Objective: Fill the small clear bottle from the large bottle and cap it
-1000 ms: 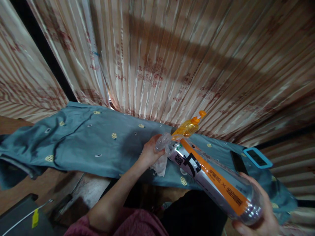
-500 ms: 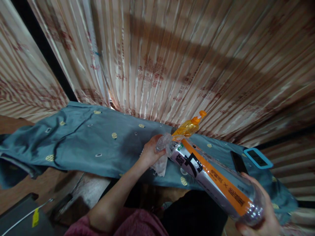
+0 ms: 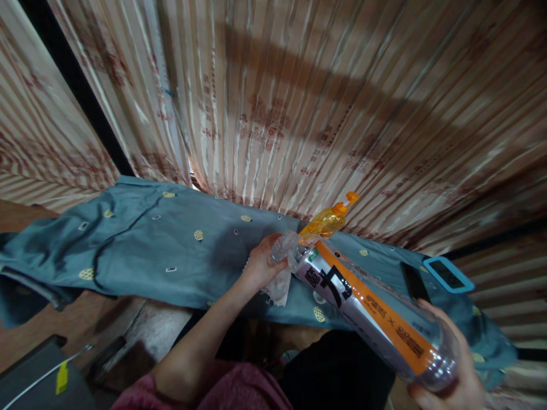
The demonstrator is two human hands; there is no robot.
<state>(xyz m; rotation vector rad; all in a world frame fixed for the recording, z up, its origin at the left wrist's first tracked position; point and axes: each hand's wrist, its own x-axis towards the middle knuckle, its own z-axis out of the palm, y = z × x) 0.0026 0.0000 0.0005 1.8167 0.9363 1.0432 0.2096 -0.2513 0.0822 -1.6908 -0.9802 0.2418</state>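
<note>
A large clear plastic bottle (image 3: 363, 313) with a silver and orange label lies slanted across the front of me, its neck toward the left. My left hand (image 3: 261, 267) is closed around the neck end, its far fingers partly hidden. A crumpled white cloth or tissue (image 3: 280, 287) hangs below that hand; I cannot tell whether the fingers grip it too. At the bottle's base, my right hand (image 3: 464, 364) wraps round the bottom from the right. Just behind the neck stands a pump bottle (image 3: 327, 221) of yellow-orange liquid with an orange top.
The table has a blue-green cloth (image 3: 141, 245) with pineapple prints. A dark phone (image 3: 413, 281) and a blue-framed device (image 3: 448, 274) lie at the right. A striped curtain (image 3: 277, 102) hangs close behind the table. A grey box (image 3: 43, 376) with a white cable is at lower left.
</note>
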